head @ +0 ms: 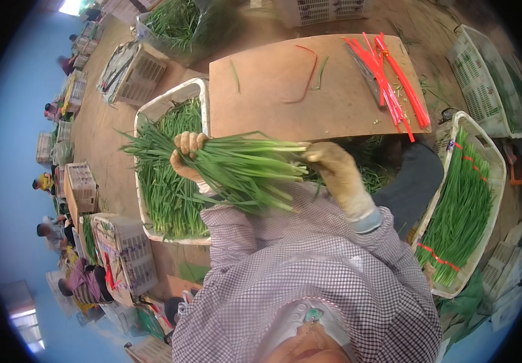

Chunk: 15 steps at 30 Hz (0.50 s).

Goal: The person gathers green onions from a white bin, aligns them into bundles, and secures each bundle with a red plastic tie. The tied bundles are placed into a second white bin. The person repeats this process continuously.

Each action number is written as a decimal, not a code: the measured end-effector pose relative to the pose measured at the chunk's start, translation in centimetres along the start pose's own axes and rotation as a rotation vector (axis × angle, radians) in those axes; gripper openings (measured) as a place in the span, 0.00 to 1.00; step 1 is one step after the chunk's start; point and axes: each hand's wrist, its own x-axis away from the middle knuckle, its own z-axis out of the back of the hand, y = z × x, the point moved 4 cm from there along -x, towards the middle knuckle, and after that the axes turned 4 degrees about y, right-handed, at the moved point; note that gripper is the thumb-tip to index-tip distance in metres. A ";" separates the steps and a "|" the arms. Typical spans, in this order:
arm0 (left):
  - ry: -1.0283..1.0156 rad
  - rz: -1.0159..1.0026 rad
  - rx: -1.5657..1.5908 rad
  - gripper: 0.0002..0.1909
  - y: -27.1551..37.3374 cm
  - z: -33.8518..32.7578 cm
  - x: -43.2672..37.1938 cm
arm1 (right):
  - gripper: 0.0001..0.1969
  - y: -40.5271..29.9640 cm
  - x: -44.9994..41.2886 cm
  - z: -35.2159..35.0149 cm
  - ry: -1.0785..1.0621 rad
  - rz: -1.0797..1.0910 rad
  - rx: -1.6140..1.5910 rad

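My left hand (189,152), in a tan work glove, grips a loose bunch of long green garlic chives (247,165) around its leafy part. The pale stem ends point right, in front of my chest. My right hand (336,174), in a stained glove, is at those stem ends with its fingertips against them; whether it pinches any stems is unclear. Below my left hand, a white plastic crate (141,204) holds many loose chives (170,195). At right, another white crate (492,231) holds chive bundles (458,208) bound with red ties.
Ahead stands a low wooden table (261,109) bearing red plastic tie strips (390,86), a dark narrow object (364,68) beneath them, and stem scraps. Trimmings (374,174) lie under it. A bag of greens (175,22) and more crates (141,72) stand beyond. Several people work along the left.
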 end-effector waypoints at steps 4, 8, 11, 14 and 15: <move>-0.002 -0.043 0.016 0.11 2.3 0.3 0.1 | 0.12 -0.9 1.0 6.4 -0.153 -0.114 0.281; 0.023 -0.019 -0.005 0.11 1.2 0.5 0.4 | 0.19 0.1 0.2 4.2 0.009 -0.079 0.678; 0.037 -0.009 -0.043 0.11 -0.3 -0.1 0.4 | 0.19 1.6 -0.9 0.7 -0.129 -0.298 0.514; 0.044 -0.007 -0.002 0.10 -0.3 -0.2 0.3 | 0.09 -0.3 -0.2 0.2 -0.039 -0.247 0.236; 0.014 -0.019 -0.008 0.10 0.3 -0.2 0.3 | 0.09 -0.7 0.2 1.1 -0.070 -0.214 0.236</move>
